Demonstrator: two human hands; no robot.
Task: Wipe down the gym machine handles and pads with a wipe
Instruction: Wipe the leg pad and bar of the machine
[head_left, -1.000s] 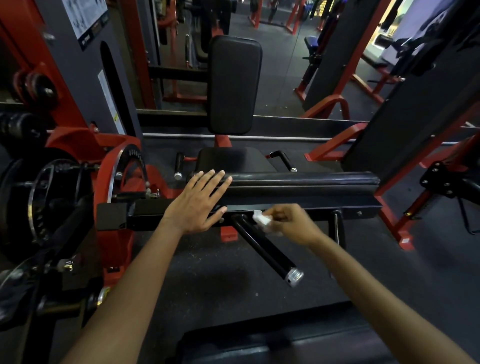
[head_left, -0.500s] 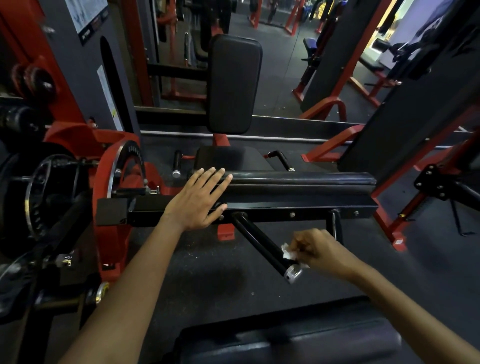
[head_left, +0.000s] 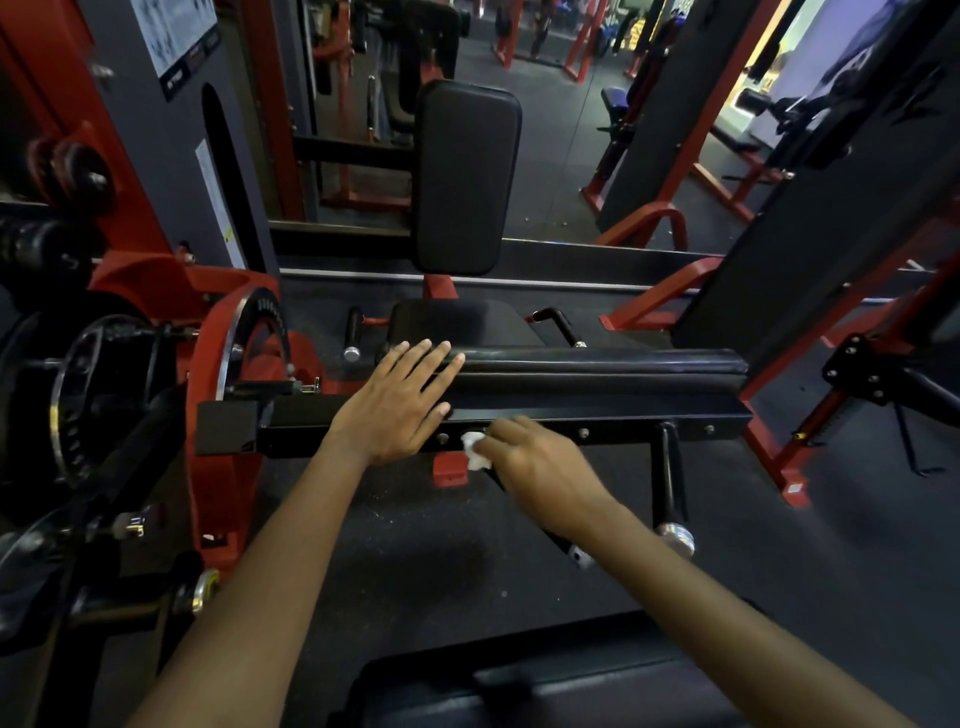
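Small crumpled white wipe (head_left: 475, 451) pinched in right hand (head_left: 540, 467) against black handle (head_left: 558, 543); left hand (head_left: 400, 402) flat, fingers spread.

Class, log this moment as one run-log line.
left hand: flat on roller pad | right hand: holds wipe at top of handle | stage: wiping handle
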